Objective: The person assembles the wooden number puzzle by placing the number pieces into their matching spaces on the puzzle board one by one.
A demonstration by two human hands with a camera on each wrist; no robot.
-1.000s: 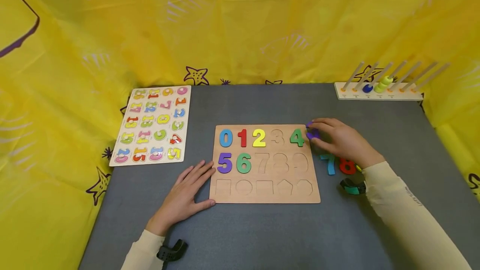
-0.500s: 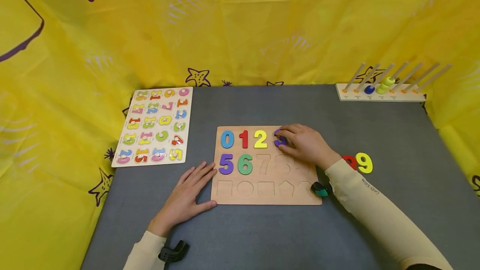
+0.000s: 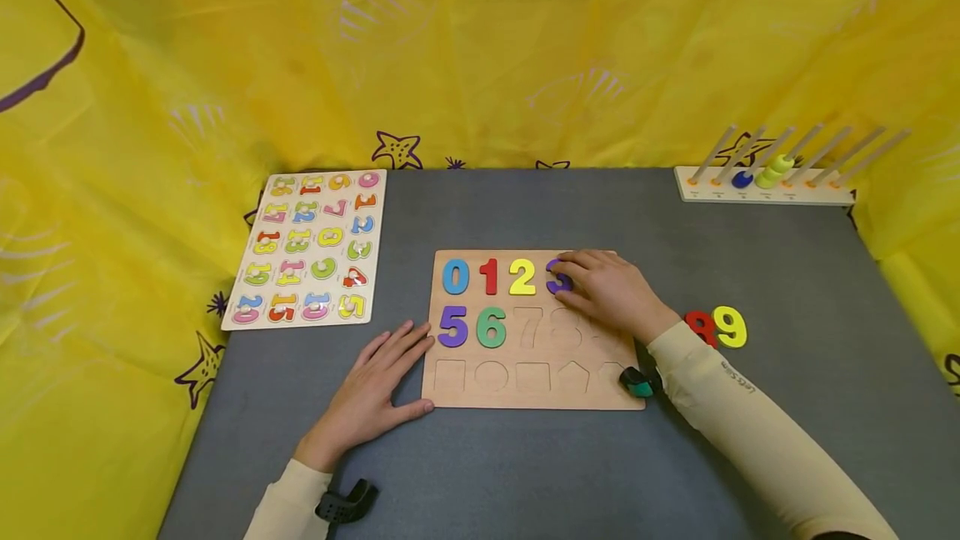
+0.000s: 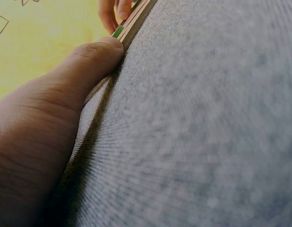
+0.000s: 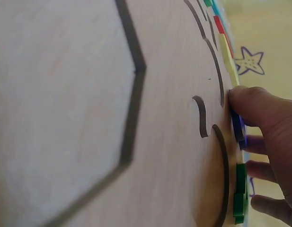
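A wooden number board (image 3: 510,397) lies flat on the grey table. My right hand (image 3: 613,290) is over its upper right part and pinches a purple number 3 (image 3: 557,282) at its outline, right of the yellow 2 (image 3: 522,277). In the right wrist view the thumb presses the edge of that 3 (image 5: 237,124), and the green 4 (image 5: 239,194) sits under the other fingers. My left hand (image 3: 367,398) rests on the table, straight fingertips and thumb touching the board's left edge. Blue 0, red 1, purple 5 (image 3: 453,327) and green 6 (image 3: 491,327) sit on the board.
A red 8 (image 3: 700,327) and yellow 9 (image 3: 730,327) lie right of the board, beside my right forearm. A second number puzzle (image 3: 307,251) lies at the back left. A peg stand (image 3: 765,192) with blue and lime beads stands at the back right.
My right hand has carried the purple 3 left from beside the board to its outline in the top row. It has barely moved in the last half second. The left hand stays put.
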